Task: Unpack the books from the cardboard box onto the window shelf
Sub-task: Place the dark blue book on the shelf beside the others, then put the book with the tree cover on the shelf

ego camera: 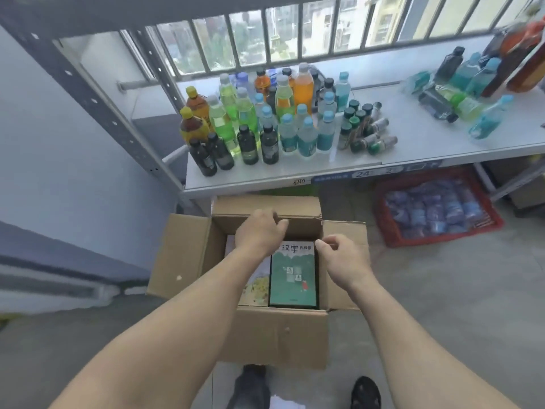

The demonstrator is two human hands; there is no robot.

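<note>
While the cardboard box [265, 329] sat open on the floor below the window shelf [413, 149], a green book [293, 276] lay flat inside. Both the left hand [259, 231] and right hand [343, 258] hovered half-curled, gripping nothing.

Bright window [265, 39] daylight, blurred warped edges

We looked down into the open cardboard box [274, 335] on the floor. Our left hand [259, 231] reached over its far end, our right hand [343, 258] hovered, fingers curled, at the green book [293, 276]'s top corner. Bottles [265, 122] crowded the window shelf [413, 149] beyond.
</note>
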